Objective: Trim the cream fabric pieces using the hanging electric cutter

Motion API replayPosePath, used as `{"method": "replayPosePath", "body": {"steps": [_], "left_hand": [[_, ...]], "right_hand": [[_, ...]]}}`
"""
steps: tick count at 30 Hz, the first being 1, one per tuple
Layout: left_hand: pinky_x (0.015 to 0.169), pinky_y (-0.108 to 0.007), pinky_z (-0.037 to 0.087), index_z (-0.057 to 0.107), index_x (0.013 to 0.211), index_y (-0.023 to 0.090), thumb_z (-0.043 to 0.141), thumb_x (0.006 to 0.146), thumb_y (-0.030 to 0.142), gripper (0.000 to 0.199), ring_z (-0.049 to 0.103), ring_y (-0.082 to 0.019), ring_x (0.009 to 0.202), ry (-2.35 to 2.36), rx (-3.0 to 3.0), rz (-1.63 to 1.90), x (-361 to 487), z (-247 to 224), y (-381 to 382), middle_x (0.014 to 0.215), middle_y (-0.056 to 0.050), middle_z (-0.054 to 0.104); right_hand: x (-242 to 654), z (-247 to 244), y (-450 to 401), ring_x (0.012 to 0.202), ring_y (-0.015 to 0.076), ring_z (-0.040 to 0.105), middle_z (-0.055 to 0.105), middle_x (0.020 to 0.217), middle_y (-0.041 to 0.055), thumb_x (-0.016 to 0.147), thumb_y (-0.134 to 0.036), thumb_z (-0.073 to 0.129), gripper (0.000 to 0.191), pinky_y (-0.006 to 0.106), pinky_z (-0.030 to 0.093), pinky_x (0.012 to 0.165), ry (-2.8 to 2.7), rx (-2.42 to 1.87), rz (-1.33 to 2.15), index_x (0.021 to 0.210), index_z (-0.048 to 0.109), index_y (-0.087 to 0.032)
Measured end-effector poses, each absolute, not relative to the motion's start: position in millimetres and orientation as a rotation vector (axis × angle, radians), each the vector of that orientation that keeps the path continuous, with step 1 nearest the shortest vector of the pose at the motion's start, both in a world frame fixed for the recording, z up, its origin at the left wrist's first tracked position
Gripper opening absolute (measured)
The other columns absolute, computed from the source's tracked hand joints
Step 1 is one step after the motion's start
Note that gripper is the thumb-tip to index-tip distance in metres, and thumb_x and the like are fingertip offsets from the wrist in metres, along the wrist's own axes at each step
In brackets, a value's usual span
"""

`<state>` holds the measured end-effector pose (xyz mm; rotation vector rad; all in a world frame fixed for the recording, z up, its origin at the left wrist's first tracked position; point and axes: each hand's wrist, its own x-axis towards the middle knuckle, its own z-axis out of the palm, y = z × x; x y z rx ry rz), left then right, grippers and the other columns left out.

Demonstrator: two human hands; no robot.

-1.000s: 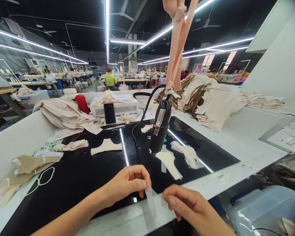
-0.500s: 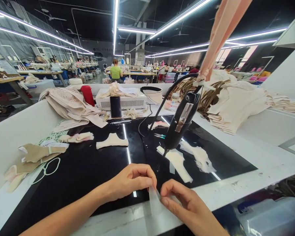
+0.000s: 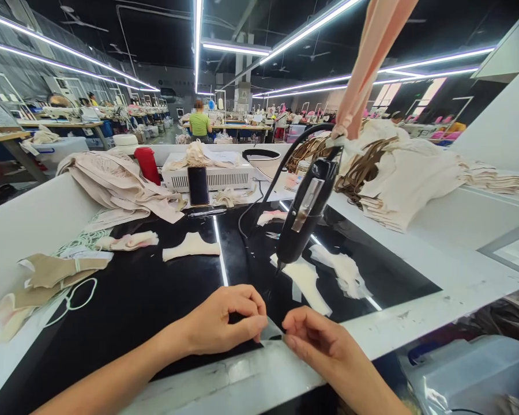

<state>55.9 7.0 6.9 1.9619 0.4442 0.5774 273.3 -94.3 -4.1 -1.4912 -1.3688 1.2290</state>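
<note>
Near the front edge of the black work surface [image 3: 130, 305], a thin translucent strip [image 3: 271, 331] stretches between my two hands. My left hand [image 3: 227, 320] pinches its left end, and my right hand [image 3: 324, 343] pinches the right end. A black handheld tool [image 3: 307, 210] hangs above the surface by a pink cloth strip [image 3: 363, 69], its tip pointing down. Under the tip lies a cream fabric piece [image 3: 309, 282], with a ruffled white piece [image 3: 343, 271] to its right. Another cream piece [image 3: 192, 246] lies left of the tool.
Folded beige fabric [image 3: 116, 187], a red object [image 3: 147, 165], a phone [image 3: 198, 185] and a white box [image 3: 225, 176] stand at the back. Stacked cream pieces [image 3: 415, 178] fill the right side. Tan pieces and green cord [image 3: 80, 294] lie left. A person in green [image 3: 199, 123] is far off.
Between my fingers the translucent strip, which hung down over the front edge, now shows as a short, flatter span. The camera view has shifted slightly, so the scene sits a little further left.
</note>
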Motion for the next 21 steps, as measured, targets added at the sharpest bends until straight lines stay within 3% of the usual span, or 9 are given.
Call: {"method": "replayPosePath", "body": {"steps": [6,11,21], "left_hand": [[0.08,-0.026,0.05,0.073,0.091,0.018,0.061,0.095,0.024,0.014,0.063,-0.016,0.086,0.467,2.252,0.565,58,0,6,0.095,-0.004,0.067],[0.085,-0.029,0.051,0.075,0.11,0.02,0.064,0.093,0.024,0.021,0.065,-0.02,0.094,0.446,2.334,0.533,57,-2,6,0.104,-0.007,0.07],[0.086,-0.03,0.051,0.074,0.084,0.019,0.067,0.09,0.02,0.009,0.066,-0.019,0.092,0.405,2.391,0.556,57,-5,7,0.104,-0.006,0.069]], "right_hand": [[272,-10,-90,0.072,0.0158,0.053,0.056,0.075,-0.0013,0.086,-0.039,0.065,0.018,0.025,0.042,0.064,-1.433,-1.559,1.117,0.093,0.068,-0.022],[273,-11,-87,0.07,0.0161,0.057,0.06,0.076,-0.0008,0.085,-0.039,0.064,0.019,0.026,0.044,0.062,-1.39,-1.596,1.064,0.094,0.069,-0.023],[284,-12,-89,0.078,0.0171,0.061,0.067,0.083,0.0,0.087,-0.03,0.062,0.012,0.025,0.046,0.067,-1.56,-1.648,1.022,0.092,0.07,-0.024]]}}
